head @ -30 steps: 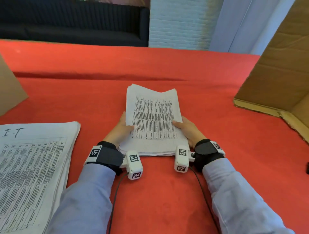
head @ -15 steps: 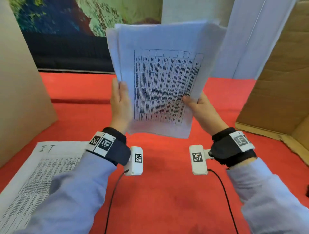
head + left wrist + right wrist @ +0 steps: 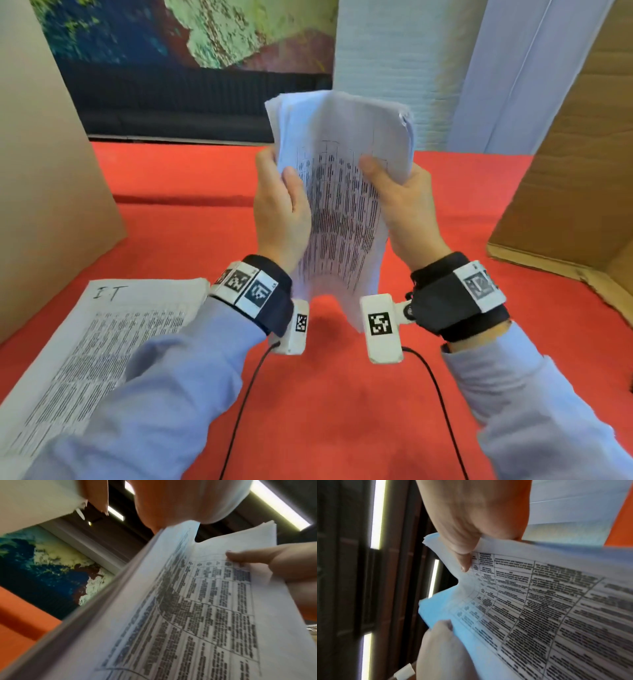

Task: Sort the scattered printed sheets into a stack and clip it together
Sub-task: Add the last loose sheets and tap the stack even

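Observation:
A bundle of printed sheets (image 3: pixel 339 205) with a table of text stands upright in the air above the red table (image 3: pixel 325 394), bowed inward along its length. My left hand (image 3: pixel 279 202) grips its left edge, thumb on the front. My right hand (image 3: pixel 400 202) grips the right edge, thumb pressed on the print. In the left wrist view the sheets (image 3: pixel 197 615) fill the frame, with the right thumb (image 3: pixel 248 557) on them. The right wrist view shows the sheets (image 3: pixel 547 615) pinched under my right thumb (image 3: pixel 464 555). No clip is in view.
A second stack of printed sheets (image 3: pixel 85 359), marked "I.T" by hand, lies flat at the left of the table. A cardboard panel (image 3: pixel 44 171) stands at the left and an open cardboard box (image 3: pixel 575 171) at the right. Cables run from both wrist cameras.
The bundle was lifted off the table and stood upright. Since half a second ago both hands have come closer together, bending the sheets inward, and the bundle sits lower.

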Demonstrator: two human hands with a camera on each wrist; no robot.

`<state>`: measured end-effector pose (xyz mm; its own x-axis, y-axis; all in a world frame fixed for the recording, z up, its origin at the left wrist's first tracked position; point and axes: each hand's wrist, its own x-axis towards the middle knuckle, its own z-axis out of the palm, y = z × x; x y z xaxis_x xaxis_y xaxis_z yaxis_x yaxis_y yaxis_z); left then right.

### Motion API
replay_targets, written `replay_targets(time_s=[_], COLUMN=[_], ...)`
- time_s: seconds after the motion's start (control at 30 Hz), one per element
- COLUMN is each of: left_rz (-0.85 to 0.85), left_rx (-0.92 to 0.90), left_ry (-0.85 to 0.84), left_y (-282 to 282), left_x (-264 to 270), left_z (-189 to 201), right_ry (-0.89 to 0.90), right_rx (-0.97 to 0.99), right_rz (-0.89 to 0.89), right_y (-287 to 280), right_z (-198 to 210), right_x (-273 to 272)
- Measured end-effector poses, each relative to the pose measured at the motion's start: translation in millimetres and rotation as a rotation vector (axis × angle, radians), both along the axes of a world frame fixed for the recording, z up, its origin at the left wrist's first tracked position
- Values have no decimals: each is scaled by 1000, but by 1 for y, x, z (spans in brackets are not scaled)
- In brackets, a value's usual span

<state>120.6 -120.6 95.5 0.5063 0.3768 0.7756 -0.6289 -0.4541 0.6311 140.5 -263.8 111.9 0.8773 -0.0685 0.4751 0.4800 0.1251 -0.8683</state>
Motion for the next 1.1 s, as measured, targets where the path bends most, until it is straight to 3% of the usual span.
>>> replay_targets(time_s=[0.1,0.2,0.27,0.37,0.47,0.57,0.63,0.73,0.8,0.87,0.9,1.03,1.1], left_rz=[-105,-308,-396,-374,-328,-262,-158,-190,-226,-251,-270,-314,-285], left_rx=[-192,-311,-286,-334,-422,-568,-504,-459,-366,-255,-215,-263,-273], left_ry=[36,379,552,521,441,433,535,831,1119,1308,1352,1339,1320], left_y=[18,35,36,31,37,51,62,64,58,56,55,44,39], left_x=[-1,1,6,6,8,10,16,19,13,2,-3,-10,-15], left_z=[-23,-55,-63,-57,-52,-52,-63,-86,-108,-127,-134,-143,-138], right_ry=[78,248,262,216,191,330,366,339,493,679,725,784,779], right_rx=[6,-77,23,139,-68,-320,-350,-392,-645,-1003,-1091,-1060,-1068], right_rz=[38,189,202,46,33,109,107,-99,-110,25,65,1,55], right_y=[-14,-29,-28,-22,-29,-35,-32,-34,-39,-42,-43,-36,-31], right_z=[-21,-61,-72,-68,-66,-89,-104,-116,-129,-149,-157,-174,-175], right_x=[-8,-9,-6,-1,-1,-6,-11,-8,-3,-1,0,1,2])
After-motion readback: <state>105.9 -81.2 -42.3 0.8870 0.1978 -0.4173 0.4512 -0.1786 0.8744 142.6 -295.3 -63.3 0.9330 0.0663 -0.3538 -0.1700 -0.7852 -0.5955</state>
